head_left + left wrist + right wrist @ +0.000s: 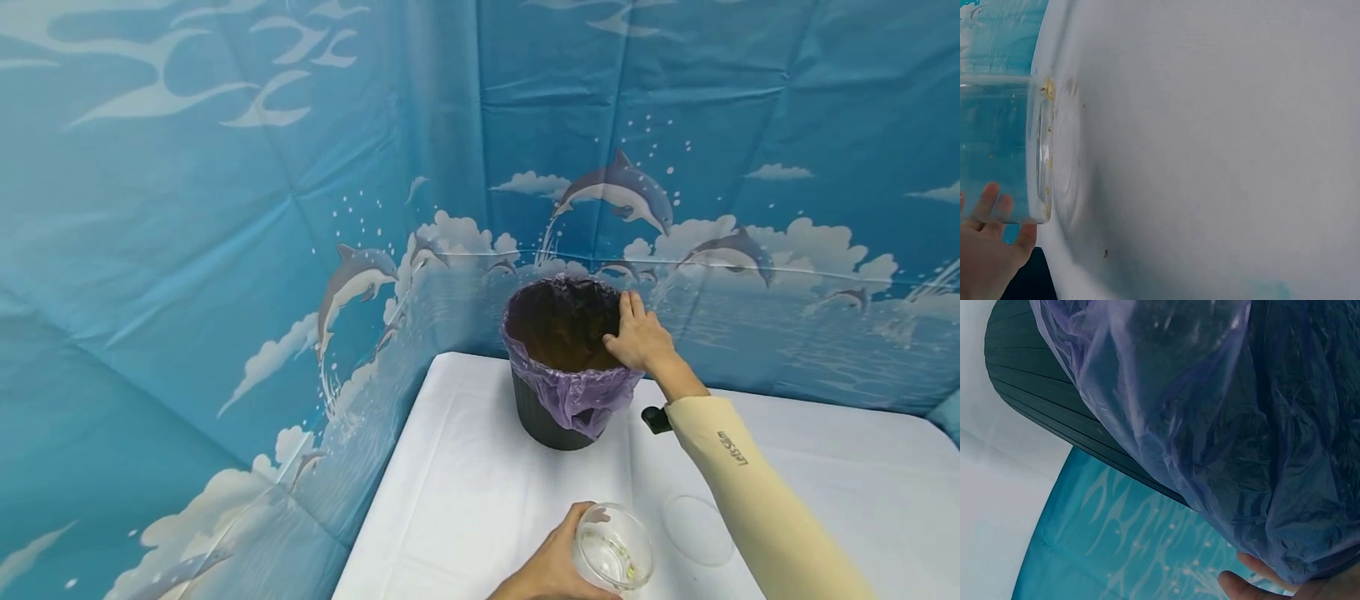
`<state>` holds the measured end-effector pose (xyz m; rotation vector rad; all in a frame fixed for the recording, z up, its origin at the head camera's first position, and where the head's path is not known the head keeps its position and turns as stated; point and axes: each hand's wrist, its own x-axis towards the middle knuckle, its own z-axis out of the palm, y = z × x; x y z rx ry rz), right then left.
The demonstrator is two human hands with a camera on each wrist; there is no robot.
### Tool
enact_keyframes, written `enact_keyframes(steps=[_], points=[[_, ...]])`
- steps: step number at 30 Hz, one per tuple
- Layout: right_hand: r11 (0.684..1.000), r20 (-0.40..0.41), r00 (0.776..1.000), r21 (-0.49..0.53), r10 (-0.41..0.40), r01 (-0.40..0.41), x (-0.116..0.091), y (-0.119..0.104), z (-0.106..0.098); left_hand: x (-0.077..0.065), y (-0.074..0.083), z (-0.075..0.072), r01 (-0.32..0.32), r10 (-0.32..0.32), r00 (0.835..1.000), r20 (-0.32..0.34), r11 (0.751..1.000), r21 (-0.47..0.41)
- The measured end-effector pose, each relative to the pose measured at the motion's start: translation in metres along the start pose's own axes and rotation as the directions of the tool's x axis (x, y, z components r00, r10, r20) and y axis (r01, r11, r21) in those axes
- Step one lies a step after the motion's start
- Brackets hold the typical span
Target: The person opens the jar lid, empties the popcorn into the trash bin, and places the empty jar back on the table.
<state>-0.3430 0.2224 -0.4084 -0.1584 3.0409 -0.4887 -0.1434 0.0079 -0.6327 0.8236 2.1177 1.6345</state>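
Observation:
My left hand [558, 558] holds a clear plastic jar [615, 546], its fingers curled round the side. Small yellowish bits cling about the jar's bottom; the left wrist view shows the jar [997, 137] and the fingertips of my left hand [991, 256] too. At the back of the table stands a dark trash can [551, 421] lined with a purple plastic bag [577, 392]. My right hand [643, 340] grips the can's right rim over the bag. In the right wrist view the bag [1179, 425] hides much of that grip.
A clear round lid [697, 530] lies on the white-covered table [465, 467], right of the jar. Blue dolphin-print curtains [750, 167] rise behind the table and along its left side. A black device [656, 419] sits by my right wrist.

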Motion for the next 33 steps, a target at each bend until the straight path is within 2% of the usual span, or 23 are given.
enact_keyframes(steps=[5, 9, 16, 24, 27, 29, 33], points=[[1.0, 0.002, 1.0, 0.0, -0.006, 0.006, 0.002, -0.004, 0.001, 0.002, -0.005, 0.008, 0.016, -0.015, 0.999, 0.03, 0.998, -0.058], [1.0, 0.015, 1.0, 0.0, -0.014, 0.014, 0.004, -0.007, 0.003, 0.001, -0.008, 0.011, 0.041, -0.038, 0.999, 0.028, 0.995, -0.095], [1.0, 0.015, 0.999, 0.008, -0.029, 0.029, 0.006, -0.013, 0.004, -0.002, -0.009, 0.013, 0.008, -0.008, 1.0, -0.022, 0.999, -0.039], [1.0, 0.018, 1.0, 0.006, -0.021, 0.021, 0.006, -0.011, 0.0, -0.002, -0.008, 0.014, 0.028, -0.029, 0.999, -0.016, 0.998, -0.064], [1.0, 0.011, 1.0, 0.016, -0.019, 0.018, 0.003, -0.009, -0.003, -0.002, -0.004, 0.009, 0.041, -0.041, 0.999, 0.004, 0.999, -0.003], [0.999, 0.003, 1.0, 0.036, -0.019, 0.019, 0.001, -0.007, -0.005, -0.003, -0.001, 0.002, 0.036, -0.038, 0.999, 0.026, 0.996, 0.076], [0.994, -0.015, 1.0, 0.106, -0.024, 0.025, -0.003, 0.003, -0.008, -0.005, 0.008, -0.027, 0.007, -0.027, 0.996, 0.084, 0.974, 0.228]])
